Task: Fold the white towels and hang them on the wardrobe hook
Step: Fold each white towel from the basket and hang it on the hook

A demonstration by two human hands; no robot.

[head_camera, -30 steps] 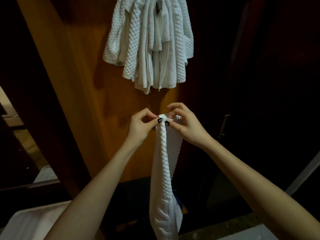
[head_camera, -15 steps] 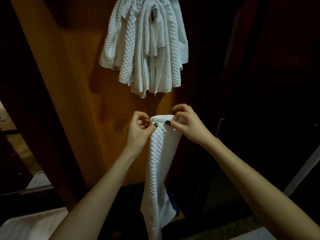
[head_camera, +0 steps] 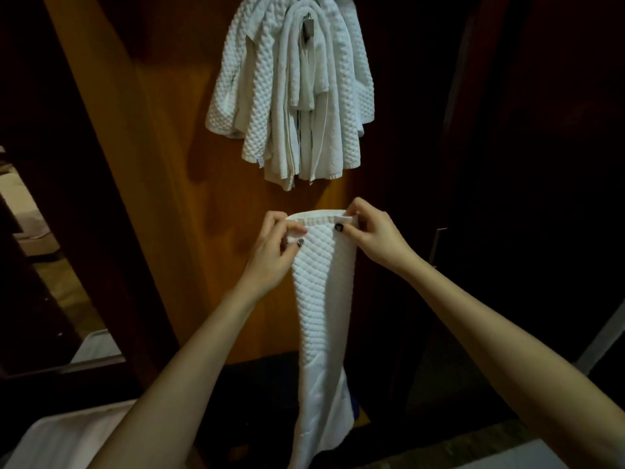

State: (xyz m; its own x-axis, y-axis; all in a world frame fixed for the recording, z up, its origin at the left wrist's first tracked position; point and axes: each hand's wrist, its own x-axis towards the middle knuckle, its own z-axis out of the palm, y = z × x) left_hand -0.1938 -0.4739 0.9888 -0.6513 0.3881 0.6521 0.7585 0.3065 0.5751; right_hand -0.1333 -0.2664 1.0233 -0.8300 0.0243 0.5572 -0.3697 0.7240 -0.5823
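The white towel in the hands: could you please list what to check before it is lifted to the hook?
1. Left hand pinches the white towel's top edge: ok.
2. Right hand pinches the opposite top corner: ok.
3. Fold tidy along its length: not ok, the lower end flares loose.
4. Room left on the hook: cannot tell, hung towels crowd it.
5. Gap between the hands and the hung towels: ok.

Dim, warm light — deep shadows at edges, slight softness.

Head camera looks forward-down, close on wardrobe door (head_camera: 162, 204).
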